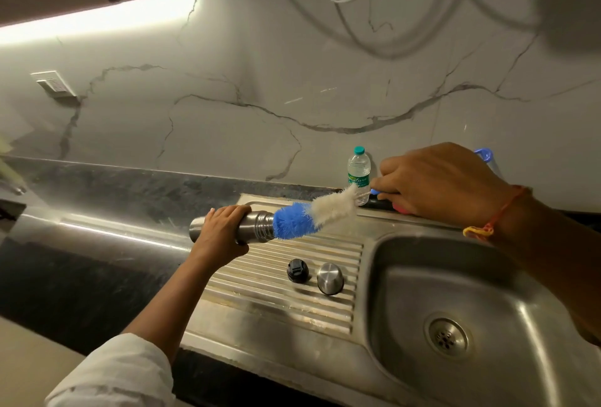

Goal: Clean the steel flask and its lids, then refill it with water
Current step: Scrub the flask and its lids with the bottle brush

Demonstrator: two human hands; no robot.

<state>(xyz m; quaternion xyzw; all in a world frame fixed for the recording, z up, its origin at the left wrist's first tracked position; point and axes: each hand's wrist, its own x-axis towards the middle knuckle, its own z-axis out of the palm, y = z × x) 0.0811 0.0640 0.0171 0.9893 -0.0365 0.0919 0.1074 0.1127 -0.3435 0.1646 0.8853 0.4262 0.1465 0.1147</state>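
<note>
Head view: we see the left hand (224, 231) wrapped around the steel flask (254, 226), holding it on its side above the ribbed drainboard (260, 299), its mouth toward the right hand (439, 179). That hand's fingers curl round the handle of the bottle brush (327, 210), whose blue bristles sit at the flask's mouth. Below and between the hands, the black inner lid (297, 270) and steel cap (330, 278) lie near each other on the drainboard. A small water bottle (358, 167) stands just left of the right hand.
</note>
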